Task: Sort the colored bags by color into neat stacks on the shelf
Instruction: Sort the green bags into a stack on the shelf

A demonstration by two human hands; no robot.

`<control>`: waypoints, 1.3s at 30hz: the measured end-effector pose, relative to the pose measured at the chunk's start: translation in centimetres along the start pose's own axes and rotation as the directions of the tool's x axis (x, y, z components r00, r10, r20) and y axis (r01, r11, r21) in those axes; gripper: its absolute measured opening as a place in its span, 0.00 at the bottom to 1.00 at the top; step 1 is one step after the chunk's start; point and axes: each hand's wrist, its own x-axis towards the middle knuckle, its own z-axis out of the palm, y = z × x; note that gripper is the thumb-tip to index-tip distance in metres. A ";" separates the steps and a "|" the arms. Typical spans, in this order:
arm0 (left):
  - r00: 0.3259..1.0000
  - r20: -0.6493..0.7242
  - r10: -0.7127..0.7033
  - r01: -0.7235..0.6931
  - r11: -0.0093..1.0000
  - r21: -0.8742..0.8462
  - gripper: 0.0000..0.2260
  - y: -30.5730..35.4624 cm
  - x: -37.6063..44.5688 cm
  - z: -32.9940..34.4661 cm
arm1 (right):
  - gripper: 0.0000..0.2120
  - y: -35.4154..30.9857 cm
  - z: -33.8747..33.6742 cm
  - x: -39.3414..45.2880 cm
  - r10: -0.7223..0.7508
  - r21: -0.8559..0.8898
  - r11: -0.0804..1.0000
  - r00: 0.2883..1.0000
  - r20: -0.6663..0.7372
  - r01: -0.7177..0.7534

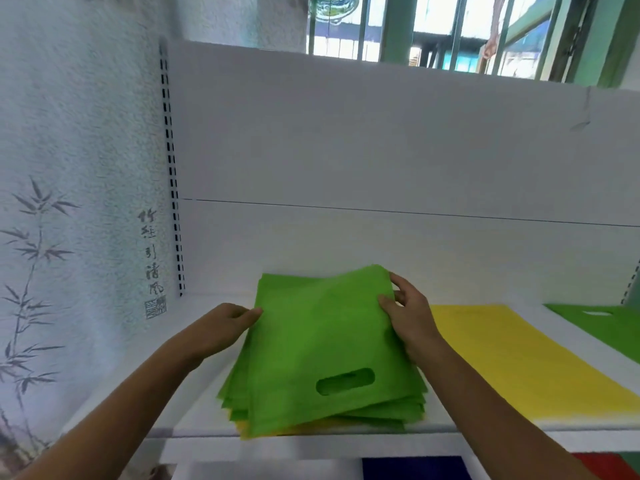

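So the light green bag stack (322,355) sits on the white shelf (214,313), a bit below centre, cut-out handle at 6 o'clock and a sliver of yellow peeking out under its near edge. Left hand (221,329) is at the stack's 9 o'clock edge, fingers pinching the top bag's side. Right hand (410,315) is at about 2 o'clock, thumb on top and fingers curled over the far right corner. At 3 o'clock from the stack lies a yellow bag (519,362) flat on the shelf, and further out at 3 a darker green bag (609,327). Bamboo-print wall (69,202) is at 9 o'clock.
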 end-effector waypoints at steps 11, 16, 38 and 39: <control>0.999 -0.005 0.052 -0.052 0.999 0.008 0.13 -1.1 2.7 1.9 | 0.20 1.4 0.2 1.7 0.171 -0.814 0.579 0.983 0.063 -0.048; 0.998 0.038 0.046 -0.057 0.931 0.362 0.18 -1.3 3.6 2.6 | 0.18 2.4 -0.4 1.9 0.311 -0.792 0.595 0.948 0.072 -0.135; 0.995 -0.036 0.091 -0.085 0.985 0.151 0.26 3.9 0.1 5.2 | 0.07 -0.6 -4.7 -1.7 -0.049 -0.300 0.951 0.993 0.104 0.078; 0.996 -0.031 0.087 -0.088 0.996 -0.001 0.26 4.1 0.1 5.1 | 0.07 -1.1 -5.0 -1.9 -0.097 -0.281 0.953 0.992 0.080 0.116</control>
